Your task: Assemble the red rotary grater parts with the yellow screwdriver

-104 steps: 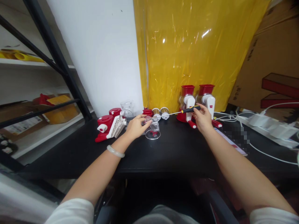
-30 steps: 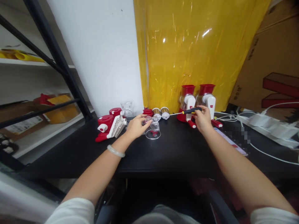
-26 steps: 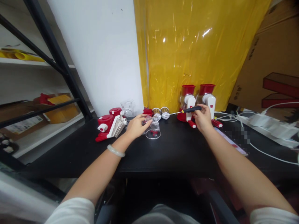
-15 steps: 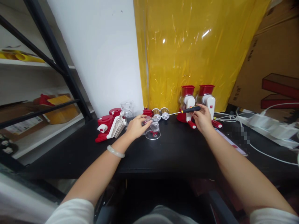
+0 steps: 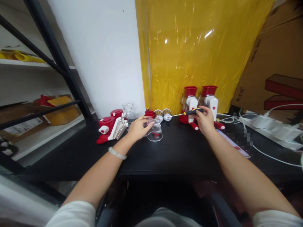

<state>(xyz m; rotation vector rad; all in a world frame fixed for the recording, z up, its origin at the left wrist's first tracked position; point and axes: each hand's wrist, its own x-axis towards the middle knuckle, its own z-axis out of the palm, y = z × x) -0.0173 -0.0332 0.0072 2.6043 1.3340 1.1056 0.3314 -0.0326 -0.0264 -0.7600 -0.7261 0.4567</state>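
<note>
My left hand (image 5: 137, 127) is closed on a clear plastic drum part (image 5: 154, 131) with a red piece inside, lying on its side on the black table (image 5: 170, 154). My right hand (image 5: 205, 120) grips the black and yellow handle of a screwdriver (image 5: 189, 112). Its thin shaft runs left toward the top of the clear part. Two upright red and white grinders (image 5: 201, 102) stand just behind my right hand.
A red and white unit (image 5: 111, 127) lies on its side left of my left hand, with clear and red parts behind it. Two gold-mesh drums (image 5: 163, 114) sit at the back. Yellow plastic sheet, cardboard boxes, white power strip (image 5: 272, 129) with cables at right, shelving at left.
Almost nothing differs. My right hand and the screwdriver handle shift slightly, a few pixels back and forth. My left hand stays on the clear part.
</note>
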